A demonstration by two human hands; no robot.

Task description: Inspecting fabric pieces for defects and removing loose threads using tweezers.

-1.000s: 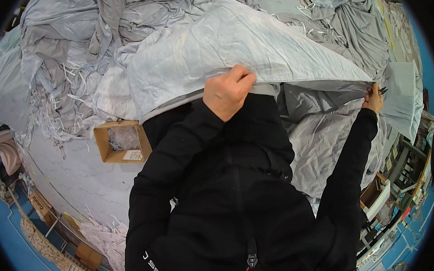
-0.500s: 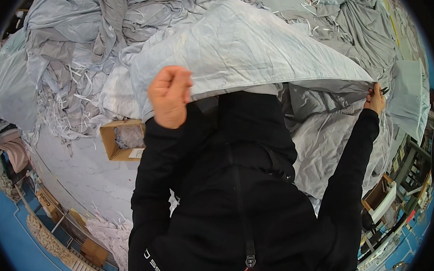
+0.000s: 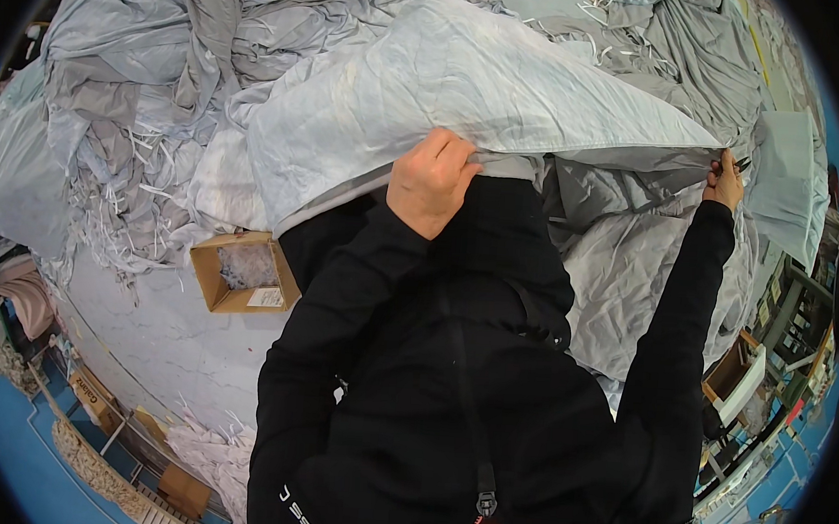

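Note:
A pale blue-grey fabric piece (image 3: 402,78) with a stitched hem spreads across in front of me and over my lap. Its edge runs taut out to the right, where my right hand (image 3: 724,183) pinches the corner. A small dark tool (image 3: 742,165), perhaps thread snips, pokes out from that same hand. Near the middle of the hem, my left hand (image 3: 432,181) is closed with its fingertips on the fabric's edge. Folds of darker grey cloth (image 3: 636,179) show beneath the raised hem.
Crumpled grey cloth with white ties (image 3: 147,164) is heaped at the left and back. An open cardboard box (image 3: 209,273) holding clear plastic bits stands on the marbled surface to my left. At the far right are a wooden drawer (image 3: 735,368) and a folded pale cloth (image 3: 788,179).
My left hand has moved right from above the fabric's left part and closed on the hem near the middle. My right hand keeps the corner, slightly higher.

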